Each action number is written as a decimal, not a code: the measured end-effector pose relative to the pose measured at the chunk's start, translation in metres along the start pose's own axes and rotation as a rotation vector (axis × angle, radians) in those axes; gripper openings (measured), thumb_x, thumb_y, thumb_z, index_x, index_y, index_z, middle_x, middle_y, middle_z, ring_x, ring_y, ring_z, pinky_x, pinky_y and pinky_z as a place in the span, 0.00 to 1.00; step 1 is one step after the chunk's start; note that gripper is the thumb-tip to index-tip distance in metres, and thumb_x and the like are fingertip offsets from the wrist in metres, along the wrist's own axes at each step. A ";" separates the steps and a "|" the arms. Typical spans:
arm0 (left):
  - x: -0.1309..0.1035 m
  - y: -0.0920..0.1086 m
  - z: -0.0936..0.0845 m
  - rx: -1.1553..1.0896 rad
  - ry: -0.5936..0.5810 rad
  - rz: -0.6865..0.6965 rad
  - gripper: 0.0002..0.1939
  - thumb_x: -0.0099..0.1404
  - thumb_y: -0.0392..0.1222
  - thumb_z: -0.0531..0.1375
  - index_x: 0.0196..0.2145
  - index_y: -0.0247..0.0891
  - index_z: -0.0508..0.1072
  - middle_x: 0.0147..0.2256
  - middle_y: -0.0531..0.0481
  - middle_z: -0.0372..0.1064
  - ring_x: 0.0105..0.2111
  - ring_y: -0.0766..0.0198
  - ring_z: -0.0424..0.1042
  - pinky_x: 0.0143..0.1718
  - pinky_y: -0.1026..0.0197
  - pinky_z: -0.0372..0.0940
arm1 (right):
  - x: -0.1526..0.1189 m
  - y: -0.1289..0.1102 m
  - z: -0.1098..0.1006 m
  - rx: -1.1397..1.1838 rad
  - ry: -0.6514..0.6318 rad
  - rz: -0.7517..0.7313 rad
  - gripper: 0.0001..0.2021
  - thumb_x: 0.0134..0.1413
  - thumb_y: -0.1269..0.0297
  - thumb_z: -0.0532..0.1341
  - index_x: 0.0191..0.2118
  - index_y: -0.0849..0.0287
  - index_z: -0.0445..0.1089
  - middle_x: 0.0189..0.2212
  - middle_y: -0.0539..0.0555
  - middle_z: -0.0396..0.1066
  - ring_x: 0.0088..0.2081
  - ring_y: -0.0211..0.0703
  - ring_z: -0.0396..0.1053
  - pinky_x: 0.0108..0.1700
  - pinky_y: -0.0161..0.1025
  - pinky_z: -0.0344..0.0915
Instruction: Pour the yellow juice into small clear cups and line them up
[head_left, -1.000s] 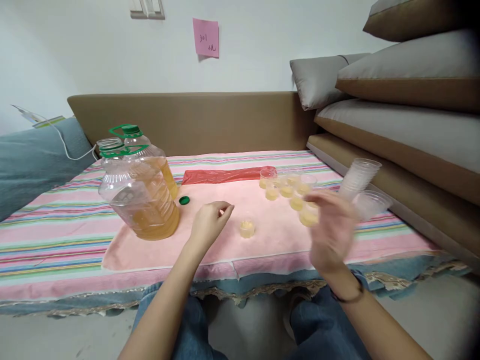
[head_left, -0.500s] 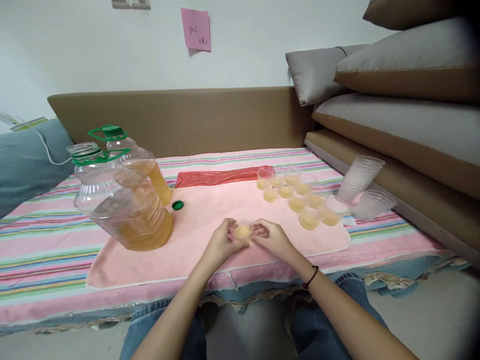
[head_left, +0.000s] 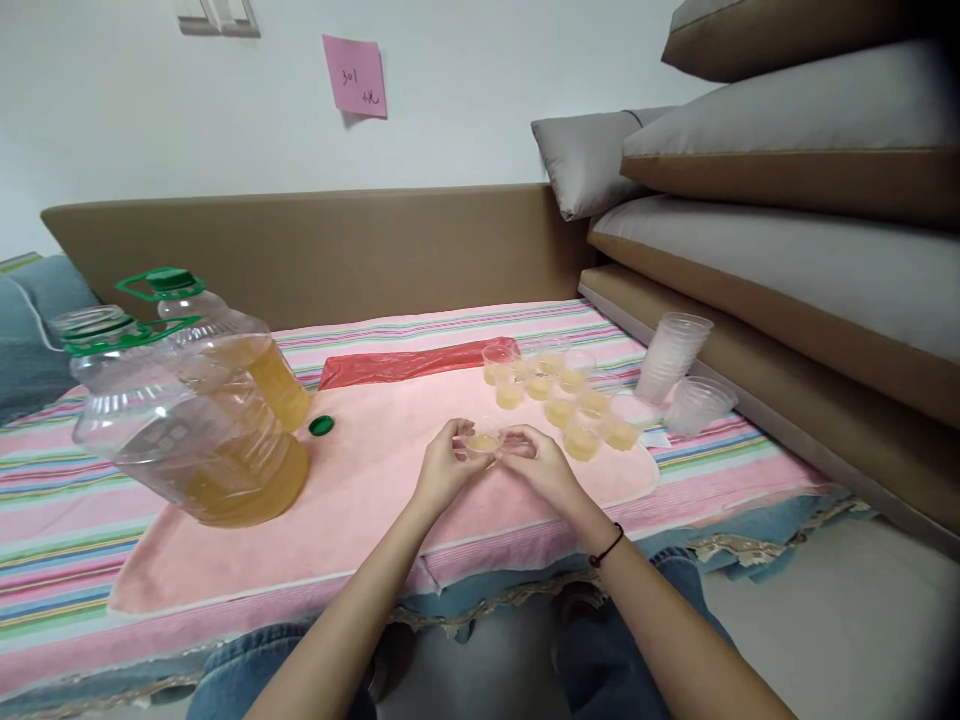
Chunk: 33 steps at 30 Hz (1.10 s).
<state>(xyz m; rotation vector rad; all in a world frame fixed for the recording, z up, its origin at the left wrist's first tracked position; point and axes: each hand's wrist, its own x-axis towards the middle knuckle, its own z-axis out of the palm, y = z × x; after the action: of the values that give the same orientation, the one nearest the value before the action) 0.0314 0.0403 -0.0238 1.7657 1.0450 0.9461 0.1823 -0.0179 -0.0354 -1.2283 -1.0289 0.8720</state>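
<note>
A clear plastic cup (head_left: 484, 441) with a little yellow liquid is held between both hands over the pink mat (head_left: 375, 500). My left hand (head_left: 445, 468) has its fingers closed on the cup's left side. On the right side, my right hand (head_left: 537, 464) grips the same cup. Several cups with yellow liquid (head_left: 582, 440) stand grouped to the right, behind my right hand. At the left are an uncapped large bottle (head_left: 247, 480) and a capped one (head_left: 281, 390), both partly filled with yellow liquid.
A green cap (head_left: 321, 426) lies beside the bottles. A red plastic strip (head_left: 412, 365) lies at the back. Stacked clear cups (head_left: 675, 355) lean at the right, with another stack (head_left: 699, 405) in front. Piled cushions (head_left: 787, 250) border the right side.
The view has shifted, so the bottles sit further left and the cushions reach further into the frame. Both hands still hold the cup, which is now slightly further back over the mat.
</note>
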 end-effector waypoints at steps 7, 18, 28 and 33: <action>0.037 0.005 0.043 -0.107 0.009 0.016 0.24 0.43 0.36 0.66 0.40 0.37 0.66 0.43 0.46 0.70 0.37 0.62 0.72 0.36 0.60 0.67 | 0.008 0.002 -0.004 0.177 0.202 0.085 0.23 0.37 0.62 0.66 0.44 0.57 0.66 0.50 0.61 0.70 0.49 0.52 0.71 0.52 0.49 0.66; 0.066 -0.002 0.073 -0.117 0.005 -0.032 0.23 0.45 0.33 0.67 0.40 0.37 0.68 0.44 0.45 0.71 0.35 0.63 0.74 0.35 0.62 0.68 | 0.017 0.008 0.006 0.267 0.380 0.148 0.26 0.40 0.60 0.63 0.48 0.59 0.62 0.54 0.62 0.68 0.56 0.55 0.65 0.54 0.47 0.65; 0.071 -0.004 0.080 -0.072 -0.032 -0.012 0.23 0.47 0.37 0.68 0.41 0.38 0.67 0.43 0.46 0.72 0.35 0.63 0.74 0.35 0.62 0.67 | 0.024 0.013 0.005 0.257 0.427 0.150 0.27 0.40 0.60 0.62 0.50 0.57 0.60 0.55 0.60 0.66 0.57 0.56 0.63 0.56 0.49 0.63; 0.072 -0.005 0.080 -0.041 -0.039 -0.016 0.23 0.47 0.39 0.69 0.41 0.38 0.67 0.42 0.45 0.72 0.35 0.61 0.74 0.35 0.61 0.67 | 0.025 0.015 0.004 0.249 0.424 0.163 0.28 0.38 0.59 0.63 0.49 0.58 0.59 0.55 0.62 0.65 0.58 0.56 0.62 0.58 0.49 0.60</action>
<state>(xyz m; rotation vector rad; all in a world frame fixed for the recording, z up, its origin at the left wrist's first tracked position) 0.1275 0.0848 -0.0436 1.7333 1.0065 0.9139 0.1869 0.0086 -0.0463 -1.2253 -0.4713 0.7912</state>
